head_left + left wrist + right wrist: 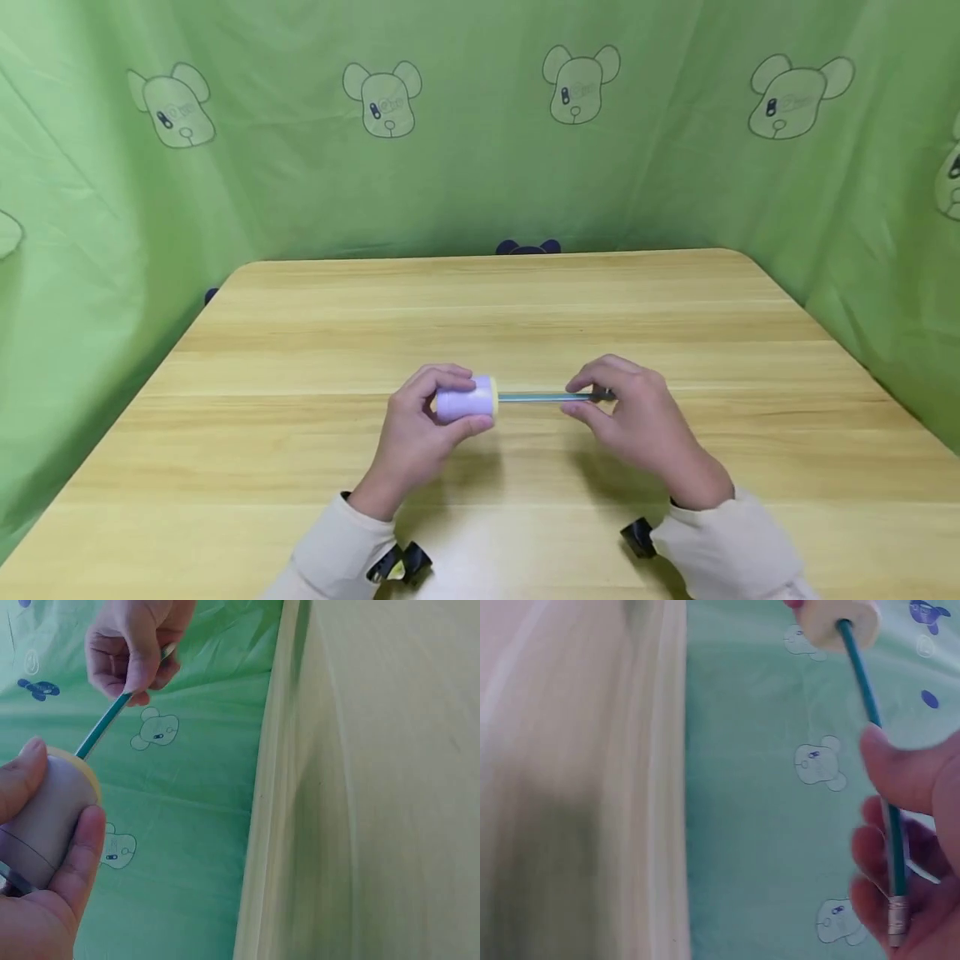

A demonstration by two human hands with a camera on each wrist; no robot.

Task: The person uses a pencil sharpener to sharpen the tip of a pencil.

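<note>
My left hand [414,433] grips a small purple cylindrical pencil sharpener [461,403] with a cream end, thumb below and fingers over the top. A teal pencil [534,397] runs from a hole in that cream end [864,624] across to my right hand [643,417]. Thumb and fingers of the right hand pinch the pencil towards its back end, where a silvery band [898,919] shows in the right wrist view. The pencil's tip is hidden inside the sharpener. Both hands are held above the table, the pencil roughly level between them.
Beneath the hands lies a light wood-grain table [480,317] with rounded far corners. Green curtains [465,183] printed with bear heads hang behind it and along both sides. Black wrist devices [639,537] stick out at the cream sleeves [723,542].
</note>
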